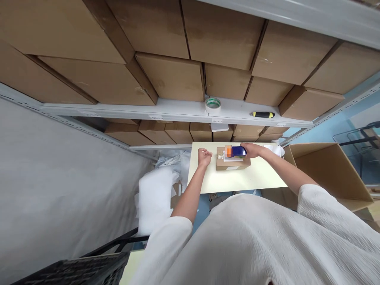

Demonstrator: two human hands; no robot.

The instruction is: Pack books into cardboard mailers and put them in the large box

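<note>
A small brown cardboard box point(233, 163) rests on the pale yellow tabletop point(246, 179), with white paper and a glossy strip of clear tape on its top. My right hand point(249, 150) grips a dark blue tape dispenser point(238, 151), which is over the top of the box. Part of the dispenser's near end is blurred by colored squares. Just left of the box, and apart from it, my left hand point(204, 157) is loosely closed with its fingers curled. Nothing shows in it.
Above the tabletop, a shelf full of cardboard boxes point(170, 77) holds a roll of tape point(213, 104) and a yellow-black utility knife point(262, 114) at its front. White foam wrap point(156, 198) stands at left. An open carton point(329, 174) is at right, a black crate point(77, 269) lower left.
</note>
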